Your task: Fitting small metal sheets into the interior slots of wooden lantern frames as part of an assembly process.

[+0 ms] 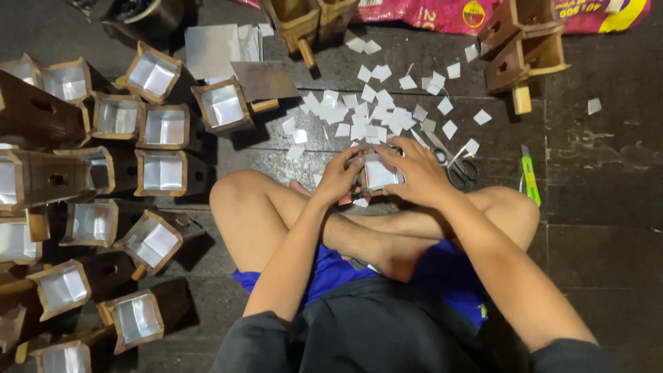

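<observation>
— Dark stone floor (608, 228), isn't it? And the person sits cross-legged right on it?

— Yes, bare knees out to both sides, blue shorts, dark shirt. Both hands meet above the crossed shins.

— What do they hold?

— A small wooden box (378, 173) with a shiny silver lining, open face turned up. The left hand (338, 176) clasps its left side, fingers curled shut around the edge. The right hand (418, 173) covers its right side and top, fingers closed over the rim, pressing on the lining.

— And around them?

— Just beyond the hands lies a scatter of small white-silver foil squares (376, 103). A pair of scissors (452, 162) lies open beside the right hand, nearly touching it. Further right, well apart, a green utility knife (530, 178).

— The left side?

— Crowded with finished foil-lined wooden boxes (162, 173), many tipped at angles. Larger foil sheets (214, 48) rest at the top, near more unlined wooden boxes (521, 45) and a pink printed sack (428, 12).
</observation>
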